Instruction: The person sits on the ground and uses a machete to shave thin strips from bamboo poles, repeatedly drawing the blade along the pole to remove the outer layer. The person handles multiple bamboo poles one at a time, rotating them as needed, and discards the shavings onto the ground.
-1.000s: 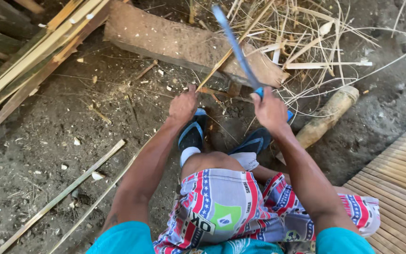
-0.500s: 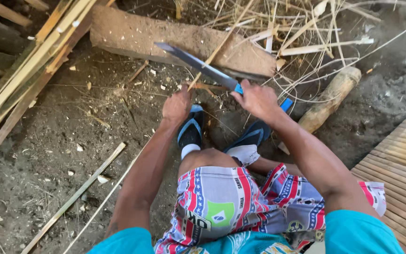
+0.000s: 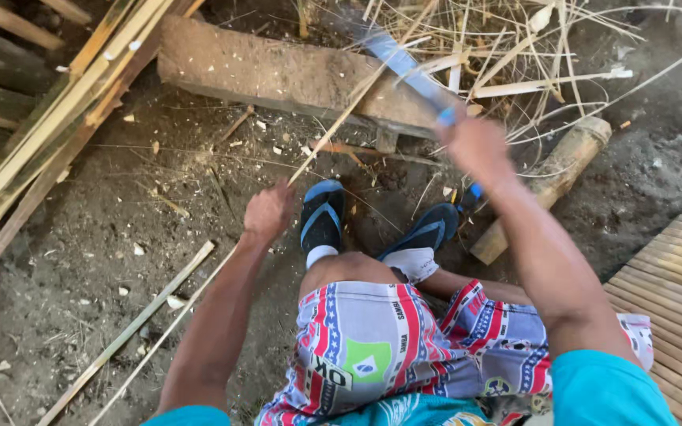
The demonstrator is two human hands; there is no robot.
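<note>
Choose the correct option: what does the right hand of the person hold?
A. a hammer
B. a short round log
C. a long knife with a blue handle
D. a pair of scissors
C: the right hand is closed around the blue handle of a long knife, whose blade stretches over the wooden block, while the left hand holds a thin bamboo strip.

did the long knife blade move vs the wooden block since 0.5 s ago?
Yes. The long blue-handled knife blade in the right hand swung rightward, its tip now beyond the brown wooden block's far edge.
</note>
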